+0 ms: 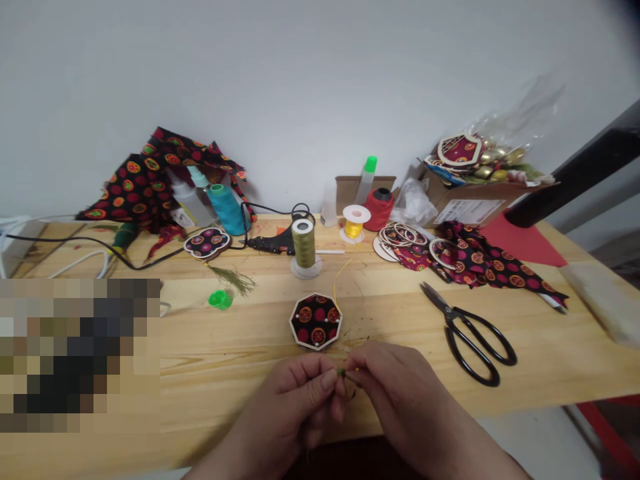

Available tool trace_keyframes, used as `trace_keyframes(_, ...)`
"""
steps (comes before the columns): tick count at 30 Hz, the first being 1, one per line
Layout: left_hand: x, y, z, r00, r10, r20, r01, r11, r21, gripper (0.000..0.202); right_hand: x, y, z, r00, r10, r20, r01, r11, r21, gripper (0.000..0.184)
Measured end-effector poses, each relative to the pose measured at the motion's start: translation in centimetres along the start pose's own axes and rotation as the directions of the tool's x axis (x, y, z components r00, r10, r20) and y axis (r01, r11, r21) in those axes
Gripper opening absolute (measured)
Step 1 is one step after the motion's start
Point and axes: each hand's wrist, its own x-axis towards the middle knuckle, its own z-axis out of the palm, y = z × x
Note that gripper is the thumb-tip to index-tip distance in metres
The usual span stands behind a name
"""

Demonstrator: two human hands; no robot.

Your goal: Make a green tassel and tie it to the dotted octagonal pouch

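My left hand (303,393) is closed, thumb and forefinger pinching a small bit of green thread (341,373). Close against it, the fingertips of my right hand (395,383) are pinched together, with a sliver of yellow cord showing between them. Just beyond both hands lies an octagonal ornament (316,322) with a pale wooden rim and dark patterned fabric, several small white beads on its face. A yellow cord (341,272) runs from a spool (354,229) to the ornament's right edge. What the curled lower fingers hold, if anything, is hidden.
Black-handled scissors (473,340) lie open at right. Behind stand an olive thread spool (304,247), a glue gun (275,241), a teal cone (229,210) and a red cone (380,210). A tasselled ornament (207,243) and green cap (220,299) lie left; fabric and a filled box (470,203) right.
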Motion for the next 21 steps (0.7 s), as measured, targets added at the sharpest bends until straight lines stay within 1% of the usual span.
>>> trace_keyframes(4, 0.0, 0.2, 0.2, 0.999, -0.050, -0.005, 0.049, 0.997, -0.064, 0.023, 0.0, 0.2, 0.3, 1.000, -0.011, -0.004, 0.011, 1.000, -0.021, 0.022)
trace_keyframes(6, 0.0, 0.3, 0.3, 0.999, -0.048, -0.005, 0.048, 0.995, -0.082, 0.023, 0.1, 0.1, 0.3, 0.999, -0.018, -0.027, 0.018, 1.000, -0.007, 0.022)
trace_keyframes(7, 0.0, 0.3, 0.3, 0.999, -0.040, -0.005, 0.040, 0.995, -0.091, 0.023, 0.1, 0.1, 0.2, 0.999, -0.017, -0.040, 0.018, 1.000, 0.022, 0.022)
trace_keyframes(9, 0.0, 0.2, 0.3, 1.000, -0.026, -0.007, 0.025, 0.994, -0.106, 0.024, 0.3, -0.1, 0.0, 0.998, 0.011, -0.059, -0.003, 0.991, 0.136, 0.022)
trace_keyframes(12, 0.0, 0.1, 0.1, 1.000, -0.016, -0.022, 0.013, 0.990, -0.139, 0.023, 0.6, -0.1, -0.2, 0.994, 0.085, -0.072, -0.058, 0.947, 0.317, 0.020)
trace_keyframes(14, 0.0, 0.2, 0.0, 0.999, -0.012, -0.032, 0.006, 0.987, -0.160, 0.023, 0.7, 0.3, -0.2, 0.984, 0.148, -0.099, -0.104, 0.931, 0.349, 0.019)
trace_keyframes(16, -0.1, 0.2, 0.0, 0.999, -0.008, -0.040, 0.001, 0.984, -0.179, 0.024, 0.7, 1.0, 0.0, 0.964, 0.210, -0.163, -0.152, 0.938, 0.310, 0.017)
trace_keyframes(18, -0.1, 0.2, -0.1, 0.999, -0.010, -0.041, 0.002, 0.981, -0.195, 0.026, 0.8, 1.8, 0.0, 0.937, 0.250, -0.244, -0.195, 0.954, 0.226, 0.015)
trace_keyframes(19, 0.0, 0.2, -0.1, 0.999, -0.013, -0.041, 0.004, 0.979, -0.204, 0.026, 0.8, 2.2, 0.0, 0.930, 0.255, -0.265, -0.214, 0.961, 0.172, 0.015)
trace_keyframes(21, 0.0, 0.1, -0.2, 0.999, -0.010, -0.031, 0.003, 0.975, -0.222, 0.025, 1.0, 3.0, -0.2, 0.934, 0.240, -0.264, -0.233, 0.971, 0.057, 0.016)
